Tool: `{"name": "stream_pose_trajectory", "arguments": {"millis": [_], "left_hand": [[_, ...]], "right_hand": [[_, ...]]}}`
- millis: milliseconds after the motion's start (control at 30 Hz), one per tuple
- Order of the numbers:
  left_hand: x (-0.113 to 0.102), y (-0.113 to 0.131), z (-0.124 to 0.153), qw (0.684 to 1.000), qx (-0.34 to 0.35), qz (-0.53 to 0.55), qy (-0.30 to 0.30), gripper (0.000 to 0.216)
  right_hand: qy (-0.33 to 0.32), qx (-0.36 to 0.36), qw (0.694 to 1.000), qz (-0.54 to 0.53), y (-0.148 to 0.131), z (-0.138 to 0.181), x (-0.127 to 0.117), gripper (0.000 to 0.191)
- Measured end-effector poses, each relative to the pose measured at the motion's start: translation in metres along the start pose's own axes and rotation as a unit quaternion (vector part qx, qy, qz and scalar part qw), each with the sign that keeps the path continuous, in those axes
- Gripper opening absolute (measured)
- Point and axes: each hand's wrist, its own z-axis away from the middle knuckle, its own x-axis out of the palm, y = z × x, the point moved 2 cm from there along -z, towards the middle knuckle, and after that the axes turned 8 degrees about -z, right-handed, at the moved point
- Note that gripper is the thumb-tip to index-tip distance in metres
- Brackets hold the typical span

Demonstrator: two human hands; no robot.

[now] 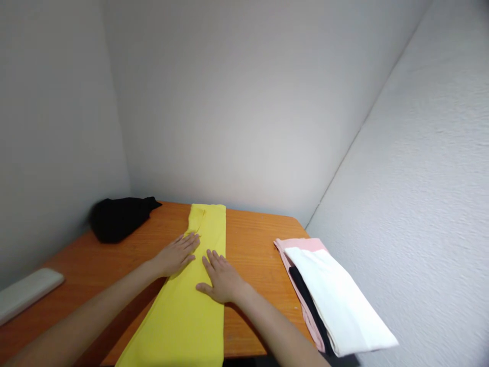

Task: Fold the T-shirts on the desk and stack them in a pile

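A yellow garment (191, 316), folded into a long strip, lies across the wooden table from the back edge to the front. Its lower end reaches past the bottom of the view. My left hand (178, 256) rests flat on its left edge, fingers stretched out over the cloth. To the right of it, my right hand (219, 279) lies on the same cloth with fingers spread. Neither hand grips anything. Small creases show in the fabric beyond my left fingertips.
A folded stack at the right holds a white cloth (340, 300) over black cloth (309, 300) and pink cloth (311, 244). Dark cloth (122, 216) lies at the back left. A white oblong object (32, 290) sits at the left. Walls border the wooden table (254, 239).
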Motion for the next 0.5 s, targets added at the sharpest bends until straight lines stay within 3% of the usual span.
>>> {"name": "stream_pose_trajectory", "arguments": {"millis": [267, 400, 500], "left_hand": [[0.011, -0.001, 0.012, 0.999, 0.007, 0.020, -0.037, 0.061], [-0.001, 0.010, 0.021, 0.999, 0.021, 0.014, -0.025, 0.059], [-0.021, 0.028, 0.053, 0.996, 0.078, 0.040, -0.017, 0.055]], "right_hand": [[0.020, 0.019, 1.000, 0.004, 0.002, 0.015, 0.004, 0.080], [0.018, 0.022, 1.000, 0.003, -0.005, 0.029, -0.002, 0.076], [0.017, -0.015, 1.000, -0.006, -0.018, 0.064, -0.009, 0.074]]}}
